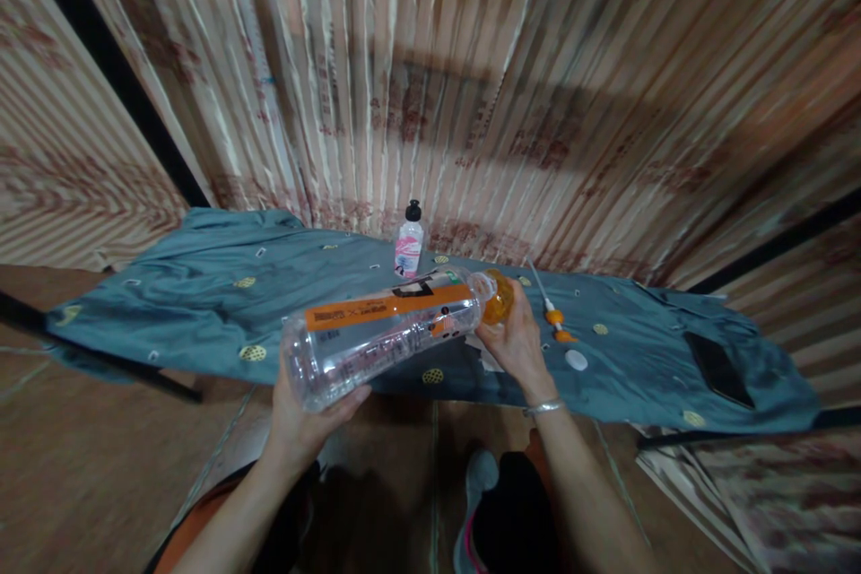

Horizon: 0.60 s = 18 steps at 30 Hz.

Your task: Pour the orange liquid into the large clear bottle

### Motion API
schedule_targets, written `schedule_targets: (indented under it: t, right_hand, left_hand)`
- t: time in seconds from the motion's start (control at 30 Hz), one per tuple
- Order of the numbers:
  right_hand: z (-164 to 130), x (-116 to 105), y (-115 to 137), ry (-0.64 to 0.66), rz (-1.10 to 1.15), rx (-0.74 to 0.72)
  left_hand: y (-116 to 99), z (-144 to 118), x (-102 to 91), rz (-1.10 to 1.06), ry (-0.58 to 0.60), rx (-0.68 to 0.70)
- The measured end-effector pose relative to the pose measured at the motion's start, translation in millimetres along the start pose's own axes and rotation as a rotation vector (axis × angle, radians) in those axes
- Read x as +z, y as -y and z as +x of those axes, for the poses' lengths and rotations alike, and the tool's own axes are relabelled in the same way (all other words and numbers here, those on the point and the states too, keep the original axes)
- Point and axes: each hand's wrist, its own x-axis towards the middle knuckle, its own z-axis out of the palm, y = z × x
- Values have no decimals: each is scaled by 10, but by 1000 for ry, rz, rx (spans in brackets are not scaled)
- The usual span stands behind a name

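Held bottle (390, 314) left of probable pump (554, 317).

This looks like a home: a pleated, floral-printed curtain (430, 90) hangs behind the cloth-covered worktop (181, 287), dark poles (121, 81) flank it, and brown floor tiles (100, 457) lie below it.

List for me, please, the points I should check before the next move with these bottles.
1. Large clear bottle supported near its base by the left hand: ok.
2. Amber container held at the bottle's neck by the right hand: ok.
3. Openings exactly aligned: cannot tell.
4. Orange pump lying on the cloth, apart from both hands: ok.
5. Black-capped bottle upright: ok.
6. Phone apart from the bottles: ok.
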Motion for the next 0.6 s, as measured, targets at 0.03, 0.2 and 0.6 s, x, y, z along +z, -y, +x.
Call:
schedule_targets:
  t: [0.03, 0.2, 0.6]
  right_hand:
    - [1, -3, 0, 5, 0, 4]
    - [6, -12, -4, 12, 3, -11]
    - [-5, 0, -30, 16, 12, 2]
  left_hand:
    - [-5, -4, 1, 2, 8, 3]
    - [-31, -17, -9, 27, 34, 28]
    - [228, 91, -100, 71, 37, 65]
